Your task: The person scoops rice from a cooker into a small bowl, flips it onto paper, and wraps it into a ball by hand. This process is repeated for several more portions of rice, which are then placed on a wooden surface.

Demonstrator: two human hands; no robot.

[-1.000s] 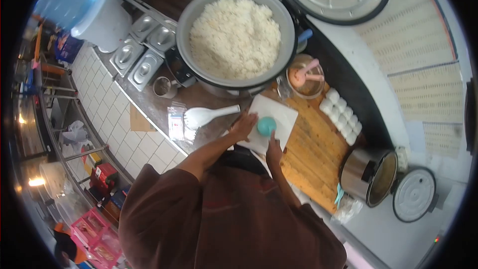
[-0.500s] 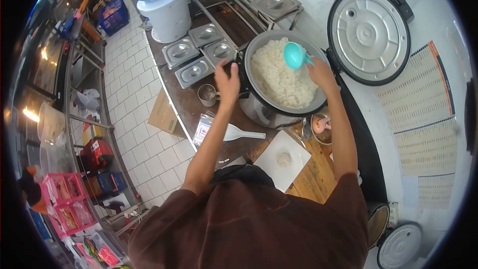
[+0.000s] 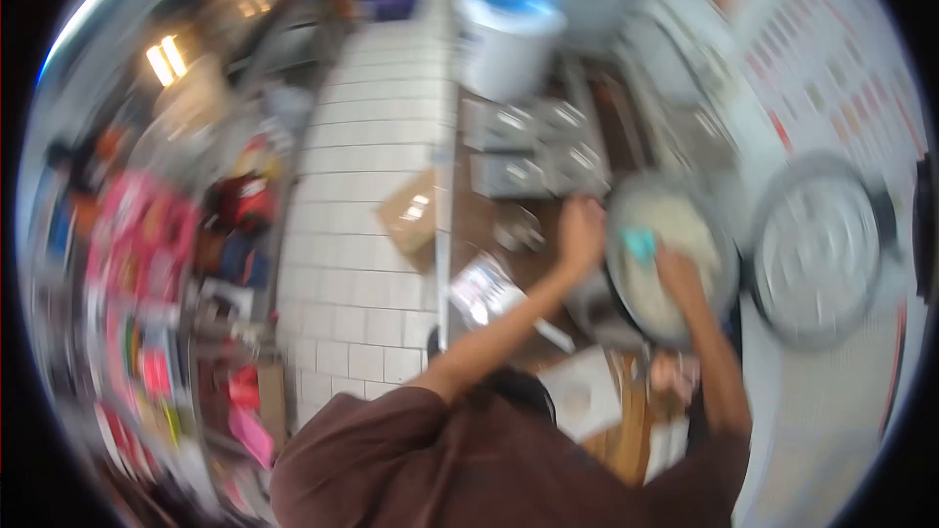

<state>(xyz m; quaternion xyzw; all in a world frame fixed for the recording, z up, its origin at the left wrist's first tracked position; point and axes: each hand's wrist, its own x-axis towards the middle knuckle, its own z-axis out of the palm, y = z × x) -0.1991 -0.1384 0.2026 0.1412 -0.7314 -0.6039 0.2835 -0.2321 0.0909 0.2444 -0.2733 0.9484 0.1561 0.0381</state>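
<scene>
Motion blurs the whole view. My right hand (image 3: 677,272) is closed on the handle of a turquoise scoop (image 3: 640,245), which is over the white rice (image 3: 670,298) in a big round pot (image 3: 724,303). At the pot's left side is my left hand (image 3: 583,233); its fingers are smeared, and I cannot tell whether they touch the rim. Left of that hand stands a small metal cup (image 3: 518,229). Below it lie a plastic packet (image 3: 481,290) and a white paddle (image 3: 556,336). A white paper (image 3: 585,393) with a pale, blurred patch on it is nearer to me.
Several metal lidded containers (image 3: 511,176) stand beyond my left hand, near a water dispenser (image 3: 509,44). The pot's round lid (image 3: 817,249) is raised at the right by the wall. A cardboard box (image 3: 409,218) is beside the counter, and crowded shelves are at the left.
The view has turned, so the counter and pot appear farther right and lower. The turquoise scoop now appears lower against the rice, toward the pot's left side. My right hand still holds it.
</scene>
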